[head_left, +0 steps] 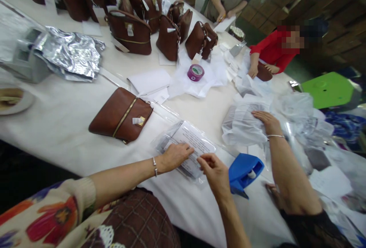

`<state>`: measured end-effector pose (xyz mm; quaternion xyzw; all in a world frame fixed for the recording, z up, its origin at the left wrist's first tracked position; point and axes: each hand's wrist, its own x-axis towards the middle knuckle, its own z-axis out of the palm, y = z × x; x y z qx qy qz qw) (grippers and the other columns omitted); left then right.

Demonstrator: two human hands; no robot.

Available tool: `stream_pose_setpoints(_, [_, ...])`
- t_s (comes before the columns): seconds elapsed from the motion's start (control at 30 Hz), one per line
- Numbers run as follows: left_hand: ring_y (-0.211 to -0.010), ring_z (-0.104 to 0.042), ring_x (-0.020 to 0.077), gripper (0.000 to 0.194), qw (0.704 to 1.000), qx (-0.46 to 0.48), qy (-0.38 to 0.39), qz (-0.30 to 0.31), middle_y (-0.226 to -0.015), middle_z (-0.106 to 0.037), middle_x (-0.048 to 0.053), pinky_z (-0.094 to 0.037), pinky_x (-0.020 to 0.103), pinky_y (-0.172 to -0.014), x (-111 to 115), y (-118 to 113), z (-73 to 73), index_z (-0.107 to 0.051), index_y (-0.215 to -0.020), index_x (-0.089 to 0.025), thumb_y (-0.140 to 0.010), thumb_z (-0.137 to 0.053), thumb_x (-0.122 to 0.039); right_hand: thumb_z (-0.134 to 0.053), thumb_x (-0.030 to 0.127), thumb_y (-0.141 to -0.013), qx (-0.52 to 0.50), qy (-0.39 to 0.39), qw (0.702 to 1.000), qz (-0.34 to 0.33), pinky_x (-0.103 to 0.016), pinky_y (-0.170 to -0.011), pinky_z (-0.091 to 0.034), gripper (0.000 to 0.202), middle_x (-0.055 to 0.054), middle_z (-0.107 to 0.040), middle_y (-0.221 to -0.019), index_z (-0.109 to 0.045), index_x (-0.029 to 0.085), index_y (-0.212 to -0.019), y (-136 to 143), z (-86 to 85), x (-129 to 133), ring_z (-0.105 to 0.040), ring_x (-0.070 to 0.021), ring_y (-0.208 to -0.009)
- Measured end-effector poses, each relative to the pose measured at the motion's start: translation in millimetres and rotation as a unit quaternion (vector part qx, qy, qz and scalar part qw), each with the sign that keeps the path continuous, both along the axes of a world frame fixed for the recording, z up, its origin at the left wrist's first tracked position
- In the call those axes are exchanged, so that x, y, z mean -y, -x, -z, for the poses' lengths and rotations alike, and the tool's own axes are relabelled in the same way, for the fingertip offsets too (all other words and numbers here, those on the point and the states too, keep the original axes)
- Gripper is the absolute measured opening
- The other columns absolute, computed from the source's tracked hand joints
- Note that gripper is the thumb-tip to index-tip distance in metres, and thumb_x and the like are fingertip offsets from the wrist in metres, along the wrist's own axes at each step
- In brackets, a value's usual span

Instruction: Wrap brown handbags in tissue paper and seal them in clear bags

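A clear plastic bag with printed text on its face lies on the white-covered table in front of me. My left hand rests on it, fingers bent and pressed together at the plastic. At the bag's near right side, my right hand has thumb and forefinger pinched at the plastic. A brown handbag with a gold zip and a wrapped clasp lies to the left, apart from both hands. Just right of my right hand stands a blue tape dispenser.
A co-worker's hand lies on a tissue-wrapped bundle at right. Purple tape, white papers and silver foil bags lie farther back. Several brown handbags line the far side. A person in red works opposite.
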<state>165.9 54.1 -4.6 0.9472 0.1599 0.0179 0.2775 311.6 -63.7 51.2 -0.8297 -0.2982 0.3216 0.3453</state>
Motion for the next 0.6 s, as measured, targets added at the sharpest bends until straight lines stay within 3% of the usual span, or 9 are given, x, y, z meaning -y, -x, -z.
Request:
stream_pose_setpoints(0.07, [-0.089, -0.065, 0.0211, 0.012, 1.000, 0.007, -0.002, 0.015, -0.098, -0.064, 0.007, -0.052, 0.028, -0.067, -5, 6, -1.9, -0.056, -0.108, -0.020, -0.097, -0.053, -0.023, -0.081, 0.052, -0.061, -0.142, 0.011, 0.987, 0.069, -0.030, -0.058, -0.054, 0.038, -0.001, -0.068, -0.062, -0.071, 0.018, -0.074, 16, 18.0, 0, -0.064, -0.0180, -0.058])
stream_pose_setpoints(0.17, [-0.098, -0.063, 0.0173, 0.017, 0.998, 0.050, 0.014, 0.042, -0.107, -0.063, 0.005, -0.051, 0.027, -0.083, -20, 24, -1.7, -0.055, -0.115, -0.021, -0.098, -0.049, -0.021, -0.085, 0.052, -0.050, -0.204, 0.004, 0.972, 0.113, -0.029, -0.055, -0.054, 0.045, -0.002, -0.067, -0.057, -0.071, 0.015, -0.071, 19, 43.0, -7, -0.064, -0.0175, -0.053])
stream_pose_setpoints(0.23, [-0.108, -0.058, 0.0172, 0.022, 0.996, 0.084, 0.032, 0.000, -0.115, -0.060, 0.006, -0.047, 0.029, -0.095, -33, 39, 1.2, -0.054, -0.118, -0.022, -0.098, -0.047, -0.016, -0.088, 0.048, -0.046, -0.235, -0.003, 0.964, 0.128, -0.028, -0.054, -0.055, 0.046, -0.003, -0.068, -0.056, -0.071, 0.013, -0.070, 14, 50.6, -10, -0.065, -0.0171, -0.052])
stream_pose_setpoints(0.27, [-0.113, -0.055, 0.0191, 0.023, 0.993, 0.094, 0.053, -0.051, -0.119, -0.058, 0.007, -0.044, 0.033, -0.100, -39, 45, 3.6, -0.054, -0.118, -0.021, -0.096, -0.050, -0.016, -0.089, 0.045, -0.045, -0.248, -0.008, 0.959, 0.134, -0.027, -0.054, -0.055, 0.045, -0.003, -0.068, -0.057, -0.071, 0.012, -0.070, 11, 51.4, -11, -0.065, -0.0169, -0.052])
stream_pose_setpoints(0.33, [-0.120, -0.049, 0.0247, 0.030, 0.974, 0.090, 0.115, -0.173, -0.126, -0.054, 0.009, -0.039, 0.042, -0.106, -50, 52, 10.5, -0.054, -0.116, -0.020, -0.088, -0.063, -0.021, -0.091, 0.041, -0.045, -0.272, -0.017, 0.951, 0.143, -0.026, -0.054, -0.055, 0.044, -0.004, -0.069, -0.058, -0.071, 0.011, -0.070, 9, 48.1, -13, -0.066, -0.0165, -0.053])
stream_pose_setpoints(0.4, [-0.116, -0.050, 0.0270, 0.037, 0.948, 0.075, 0.190, -0.243, -0.120, -0.056, 0.010, -0.041, 0.044, -0.103, -60, 53, 19.5, -0.055, -0.109, -0.018, -0.078, -0.073, -0.026, -0.091, 0.040, -0.047, -0.298, -0.026, 0.943, 0.148, -0.027, -0.055, -0.056, 0.044, -0.006, -0.071, -0.063, -0.072, 0.011, -0.074, 6, 39.4, -13, -0.068, -0.0175, -0.057])
stream_pose_setpoints(0.5, [-0.091, -0.059, 0.0216, 0.034, 0.933, 0.057, 0.267, -0.233, -0.093, -0.060, 0.003, -0.050, 0.035, -0.084, -74, 47, 33.5, -0.054, -0.093, -0.018, -0.070, -0.075, -0.030, -0.090, 0.045, -0.052, -0.319, -0.051, 0.932, 0.165, -0.027, -0.050, -0.053, 0.050, -0.010, -0.074, -0.077, -0.073, 0.012, -0.085, -3, 18.6, 1, -0.068, -0.0176, -0.058])
stream_pose_setpoints(0.6, [-0.078, -0.057, 0.0172, 0.035, 0.920, 0.052, 0.325, -0.214, -0.080, -0.056, -0.003, -0.048, 0.029, -0.073, -85, 42, 43.6, -0.051, -0.086, -0.018, -0.066, -0.074, -0.037, -0.085, 0.054, -0.056, -0.270, -0.107, 0.928, 0.234, -0.019, -0.038, -0.037, 0.054, -0.002, -0.071, -0.071, -0.069, 0.015, -0.089, -23, -1.4, 46, -0.053, -0.0079, -0.043])
